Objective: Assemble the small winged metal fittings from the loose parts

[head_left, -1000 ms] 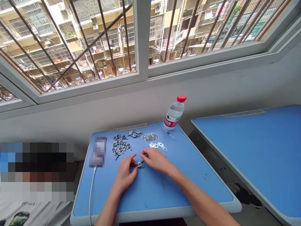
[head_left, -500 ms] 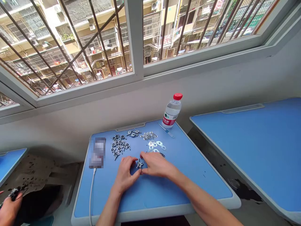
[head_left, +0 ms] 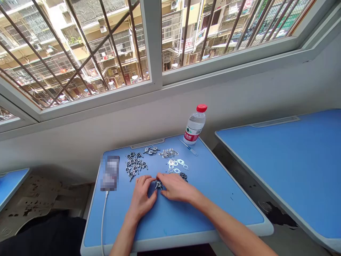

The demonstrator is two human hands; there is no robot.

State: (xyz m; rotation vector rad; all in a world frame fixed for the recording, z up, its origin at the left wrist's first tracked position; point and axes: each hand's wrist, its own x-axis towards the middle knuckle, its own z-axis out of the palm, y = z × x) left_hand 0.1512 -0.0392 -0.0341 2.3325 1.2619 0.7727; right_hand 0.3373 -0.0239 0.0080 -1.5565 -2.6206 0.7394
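Between my two hands, low over the near middle of the blue desk, is a small silver metal part (head_left: 159, 184) with a round body and thin prongs. My left hand (head_left: 144, 195) has its curled fingers and thumb at the part's left side. From the right, my right hand (head_left: 174, 185) pinches at it, index finger on the far edge and thumb near the front. Fingers cover some of its outline. Just beyond lie a cluster of similar pronged metal parts (head_left: 135, 163), flat silver oval plates (head_left: 177, 170) and a pile of black rings (head_left: 183, 176), partly behind my right hand.
The blue desk (head_left: 202, 209) also carries small metal pieces (head_left: 168, 153), more pronged parts (head_left: 151, 150), a blue screwdriver-like tool (head_left: 189, 148), a red-capped water bottle (head_left: 195, 125), and a blurred-out phone-like slab (head_left: 110, 173) with a white cable (head_left: 103, 217). Another desk (head_left: 287, 160) stands right.
The metal part has turned between my fingers, its prongs now pointing differently. Both hands have shifted slightly. Another person's hand with a dark object has left the lower left; dark cloth shows there.
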